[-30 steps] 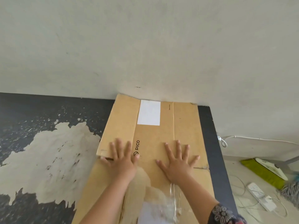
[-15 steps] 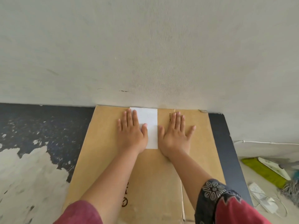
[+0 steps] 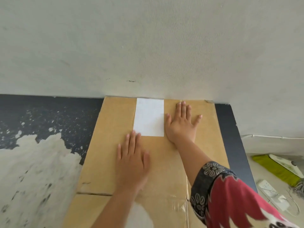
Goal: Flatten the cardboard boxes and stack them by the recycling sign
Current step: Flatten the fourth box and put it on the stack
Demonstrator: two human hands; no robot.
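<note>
A flattened brown cardboard box lies on the dark table, its far edge against the pale wall. A white label is stuck near that far edge. My right hand lies flat, fingers spread, on the cardboard just right of the label. My left hand rests flat on the cardboard, lower down, its fingertips at the label's near left corner. Neither hand holds anything. No recycling sign is in view.
The table top is black with large worn pale patches on the left. Beyond the table's right edge, on the floor, lie a green cloth, a white power strip with cables, and a white cord along the wall.
My left hand has slid back toward me, off the label. My right hand stays near the far edge. One second ago both hands pressed the box lower down.
</note>
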